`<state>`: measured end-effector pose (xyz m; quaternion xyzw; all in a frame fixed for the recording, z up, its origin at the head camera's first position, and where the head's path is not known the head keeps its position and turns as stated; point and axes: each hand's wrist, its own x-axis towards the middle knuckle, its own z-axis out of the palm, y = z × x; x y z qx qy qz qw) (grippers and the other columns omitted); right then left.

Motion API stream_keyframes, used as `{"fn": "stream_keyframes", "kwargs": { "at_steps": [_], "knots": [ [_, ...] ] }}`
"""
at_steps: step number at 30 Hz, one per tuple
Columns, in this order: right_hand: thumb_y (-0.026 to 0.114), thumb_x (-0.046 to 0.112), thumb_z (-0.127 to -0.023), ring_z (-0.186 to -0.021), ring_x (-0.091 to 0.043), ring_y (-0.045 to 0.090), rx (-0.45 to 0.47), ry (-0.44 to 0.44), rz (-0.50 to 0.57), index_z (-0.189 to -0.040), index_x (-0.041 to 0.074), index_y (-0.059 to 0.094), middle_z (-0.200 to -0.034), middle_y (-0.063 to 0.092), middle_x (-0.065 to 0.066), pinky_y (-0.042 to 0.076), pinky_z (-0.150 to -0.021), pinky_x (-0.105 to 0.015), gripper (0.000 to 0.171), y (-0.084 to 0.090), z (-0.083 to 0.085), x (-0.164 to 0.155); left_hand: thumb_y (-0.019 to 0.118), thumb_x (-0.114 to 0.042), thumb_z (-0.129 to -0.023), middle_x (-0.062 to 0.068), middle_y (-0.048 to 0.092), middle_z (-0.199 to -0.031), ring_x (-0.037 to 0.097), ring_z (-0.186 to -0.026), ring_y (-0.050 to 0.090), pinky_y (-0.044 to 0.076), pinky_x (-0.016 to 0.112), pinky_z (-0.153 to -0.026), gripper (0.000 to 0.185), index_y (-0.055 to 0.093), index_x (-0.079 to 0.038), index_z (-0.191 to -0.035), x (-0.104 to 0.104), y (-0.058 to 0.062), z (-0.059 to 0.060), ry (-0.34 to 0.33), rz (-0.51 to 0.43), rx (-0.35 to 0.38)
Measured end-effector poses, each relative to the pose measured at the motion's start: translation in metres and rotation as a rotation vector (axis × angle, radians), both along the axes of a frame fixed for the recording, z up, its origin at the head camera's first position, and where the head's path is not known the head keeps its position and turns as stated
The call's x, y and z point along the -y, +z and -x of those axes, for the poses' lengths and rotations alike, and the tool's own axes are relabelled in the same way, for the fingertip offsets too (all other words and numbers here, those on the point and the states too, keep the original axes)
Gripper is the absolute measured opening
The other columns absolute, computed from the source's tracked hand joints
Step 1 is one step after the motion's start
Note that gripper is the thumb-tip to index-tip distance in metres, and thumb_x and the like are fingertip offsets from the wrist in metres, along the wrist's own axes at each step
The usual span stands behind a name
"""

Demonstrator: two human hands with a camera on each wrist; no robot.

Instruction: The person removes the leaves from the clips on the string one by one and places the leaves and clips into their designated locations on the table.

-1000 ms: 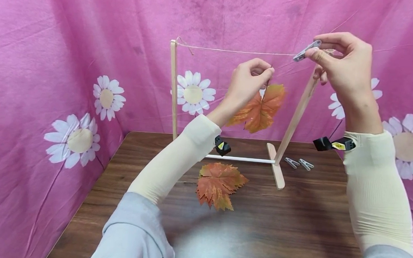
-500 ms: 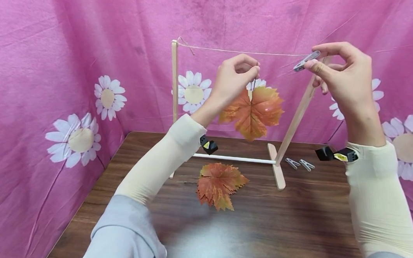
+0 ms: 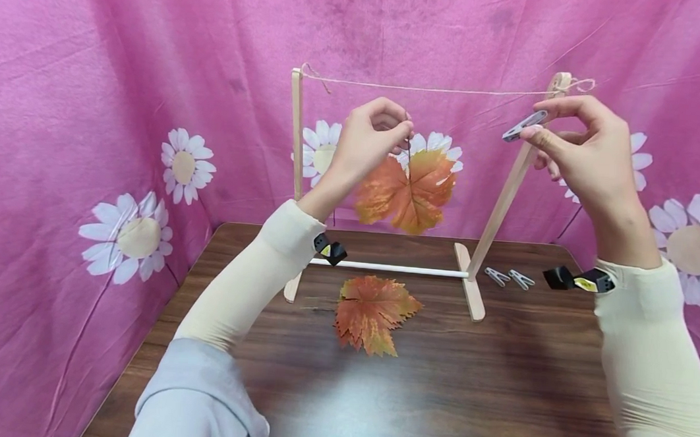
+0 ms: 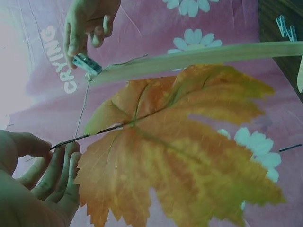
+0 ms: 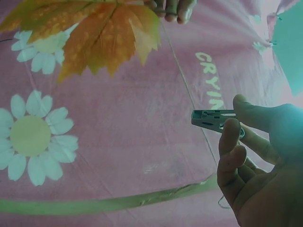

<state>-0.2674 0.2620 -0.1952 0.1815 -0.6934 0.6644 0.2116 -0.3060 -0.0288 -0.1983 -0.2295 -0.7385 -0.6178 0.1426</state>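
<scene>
An orange-yellow artificial maple leaf (image 3: 411,194) hangs by its dark stem from my left hand (image 3: 372,130), which pinches the stem between thumb and fingers just below the string (image 3: 404,87). In the left wrist view the leaf (image 4: 175,146) spreads wide beyond the fingertips. My right hand (image 3: 597,146) pinches a grey clothespin (image 3: 524,126) by one end, near the right post and a little below the string. The right wrist view shows the clothespin (image 5: 213,119) pointing away from the thumb and fingers. Both the leaf and the clothespin are apart from the string.
The wooden stand's right post (image 3: 506,194) and left post (image 3: 297,136) carry the string; a white rod (image 3: 395,269) joins them low down. Stacked orange leaves (image 3: 374,315) lie on the brown table (image 3: 466,383). Two clothespins (image 3: 509,278) lie right of the stand. Pink flowered cloth (image 3: 253,28) hangs behind.
My left hand has moved left and slightly down with the leaf, which has turned its broad face into view. My right hand has lowered with the clothespin, uncovering the right post's top.
</scene>
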Motion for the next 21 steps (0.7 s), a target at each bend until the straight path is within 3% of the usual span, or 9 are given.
{"fn": "stream_keyframes", "kwargs": {
  "at_steps": [4,8,14,21],
  "knots": [
    [0.078,0.002,-0.080,-0.043,-0.010,0.058,0.035,-0.033,-0.044,-0.120,0.005,0.066,-0.079,0.073,0.001,0.037,-0.034,-0.020,0.042,-0.005,-0.002,-0.007,0.069,-0.009,-0.090,0.015,0.073,-0.093,0.024,-0.076,0.072,0.060,0.037,-0.071,0.011,0.063,-0.004,-0.098,0.009,-0.004,-0.004,-0.014,-0.001,0.013],
    [0.077,0.002,-0.081,-0.044,-0.009,0.061,0.075,-0.009,-0.015,-0.124,0.006,0.065,-0.078,0.074,0.000,0.038,-0.034,-0.019,0.045,-0.010,-0.003,-0.015,0.068,-0.013,-0.091,0.016,0.073,-0.091,0.024,-0.075,0.072,0.061,0.036,-0.070,0.010,0.064,-0.005,-0.095,0.017,-0.009,-0.007,-0.031,-0.018,0.014],
    [0.076,0.000,-0.081,-0.044,-0.010,0.060,0.063,0.008,0.002,-0.123,-0.001,0.063,-0.080,0.071,0.000,0.039,-0.036,-0.018,0.044,-0.023,-0.002,-0.024,0.068,-0.012,-0.091,0.020,0.072,-0.089,0.025,-0.072,0.072,0.061,0.041,-0.071,0.009,0.066,-0.003,-0.092,0.027,-0.017,-0.008,-0.046,-0.068,0.023],
    [0.077,-0.001,-0.080,-0.045,-0.010,0.058,0.057,-0.009,-0.002,-0.121,-0.003,0.063,-0.087,0.066,-0.003,0.040,-0.036,-0.018,0.043,-0.037,-0.002,-0.034,0.070,-0.013,-0.090,0.012,0.071,-0.082,0.024,-0.071,0.070,0.061,0.037,-0.071,0.010,0.067,-0.003,-0.092,0.037,-0.025,-0.008,-0.035,-0.088,0.048]
  ]
}}
